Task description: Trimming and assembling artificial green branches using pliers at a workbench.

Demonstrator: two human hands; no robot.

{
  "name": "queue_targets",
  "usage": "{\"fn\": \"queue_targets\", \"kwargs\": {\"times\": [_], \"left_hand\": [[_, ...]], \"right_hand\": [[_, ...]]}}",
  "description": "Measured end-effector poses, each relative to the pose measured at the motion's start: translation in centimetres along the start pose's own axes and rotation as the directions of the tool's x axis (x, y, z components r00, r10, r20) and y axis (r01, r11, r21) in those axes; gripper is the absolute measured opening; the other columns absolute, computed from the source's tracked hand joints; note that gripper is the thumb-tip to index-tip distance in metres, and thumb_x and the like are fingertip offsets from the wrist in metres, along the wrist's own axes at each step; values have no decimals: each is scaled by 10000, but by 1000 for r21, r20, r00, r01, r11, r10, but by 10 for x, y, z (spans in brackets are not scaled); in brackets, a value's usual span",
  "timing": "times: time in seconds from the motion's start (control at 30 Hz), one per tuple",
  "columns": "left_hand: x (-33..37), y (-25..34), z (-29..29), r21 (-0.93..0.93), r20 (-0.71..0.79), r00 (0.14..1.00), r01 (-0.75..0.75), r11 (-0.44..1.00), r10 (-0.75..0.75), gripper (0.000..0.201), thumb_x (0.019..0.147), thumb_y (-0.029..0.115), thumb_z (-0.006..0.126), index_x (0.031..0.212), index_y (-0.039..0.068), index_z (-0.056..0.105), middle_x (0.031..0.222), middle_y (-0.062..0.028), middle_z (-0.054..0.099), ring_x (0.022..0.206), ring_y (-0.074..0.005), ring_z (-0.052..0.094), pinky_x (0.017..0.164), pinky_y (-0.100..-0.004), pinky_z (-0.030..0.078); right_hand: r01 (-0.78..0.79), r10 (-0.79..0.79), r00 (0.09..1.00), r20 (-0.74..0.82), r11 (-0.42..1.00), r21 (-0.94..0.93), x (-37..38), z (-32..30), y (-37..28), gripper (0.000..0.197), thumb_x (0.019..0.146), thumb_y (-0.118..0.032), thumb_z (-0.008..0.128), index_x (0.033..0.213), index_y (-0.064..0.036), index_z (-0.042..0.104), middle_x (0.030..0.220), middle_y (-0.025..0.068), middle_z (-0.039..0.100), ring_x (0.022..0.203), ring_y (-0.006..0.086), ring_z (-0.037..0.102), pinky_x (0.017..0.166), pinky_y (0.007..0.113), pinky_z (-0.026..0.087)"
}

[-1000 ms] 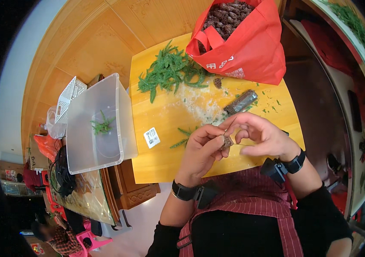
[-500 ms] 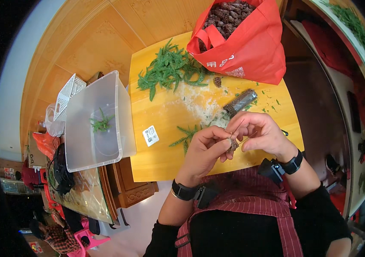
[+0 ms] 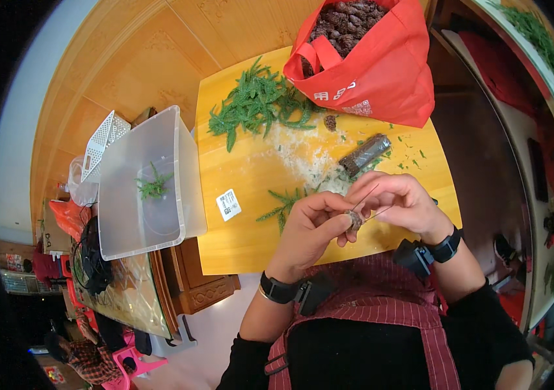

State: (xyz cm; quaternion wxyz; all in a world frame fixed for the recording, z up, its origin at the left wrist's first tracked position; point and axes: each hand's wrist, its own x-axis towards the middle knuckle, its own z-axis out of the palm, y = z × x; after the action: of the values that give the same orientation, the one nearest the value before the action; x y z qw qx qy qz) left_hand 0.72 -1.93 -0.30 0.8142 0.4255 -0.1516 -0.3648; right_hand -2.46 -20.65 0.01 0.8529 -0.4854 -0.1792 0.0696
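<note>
Close to the table's near edge, my left hand (image 3: pixel 313 231) pinches a small pine cone (image 3: pixel 356 220) between thumb and fingers. Thin wire (image 3: pixel 366 195) runs out from the cone in two strands, one slanting up and one to the right. My right hand (image 3: pixel 410 205) is closed at these strands, its fingertips pressed together on the wire. Left of the hands lies a green fir sprig (image 3: pixel 281 207), partly hidden by my left hand. Beyond the hands is a bundle of dark wire-like pieces in clear wrap (image 3: pixel 365 155), and a loose pine cone (image 3: pixel 330 122).
A red bag (image 3: pixel 381 71) full of pine cones stands at the far right of the yellow table (image 3: pixel 225 250). Green sprigs (image 3: pixel 257 97) are heaped at its back, near white powder (image 3: pixel 300 156). A translucent bin (image 3: pixel 124 224) with one sprig stands left; a white label (image 3: pixel 228 205) lies nearby.
The pine cone has turned slightly in my left hand. Its two wire strands now show more plainly, and my right fingers have closed in on them.
</note>
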Motion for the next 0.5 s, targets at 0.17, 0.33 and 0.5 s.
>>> {"fn": "queue_targets", "kwargs": {"times": [0.17,0.33,0.5], "left_hand": [[2,-2,3,-7,-6,1000,-3,1000,3,109,827,17,549,934,6,567,831,-74,596,662,-126,576,552,-215,456],[2,-4,2,18,-30,999,-20,1000,21,96,831,20,548,924,11,569,819,-71,590,658,-125,575,544,-216,451],[2,-7,3,5,-29,998,-56,998,56,98,826,12,551,922,6,571,817,-71,589,661,-125,578,545,-214,453]], "right_hand": [[-67,66,998,-16,994,-88,1,-5,3,101,837,-34,530,928,-4,563,1014,115,569,928,152,546,821,279,432],[25,-37,996,-84,990,-139,2,1,8,49,847,-56,534,876,-17,541,975,116,595,901,142,555,793,270,436],[29,-47,994,-100,984,-173,-1,2,6,56,860,-73,528,885,-23,530,985,122,604,896,143,561,795,276,439]]}}
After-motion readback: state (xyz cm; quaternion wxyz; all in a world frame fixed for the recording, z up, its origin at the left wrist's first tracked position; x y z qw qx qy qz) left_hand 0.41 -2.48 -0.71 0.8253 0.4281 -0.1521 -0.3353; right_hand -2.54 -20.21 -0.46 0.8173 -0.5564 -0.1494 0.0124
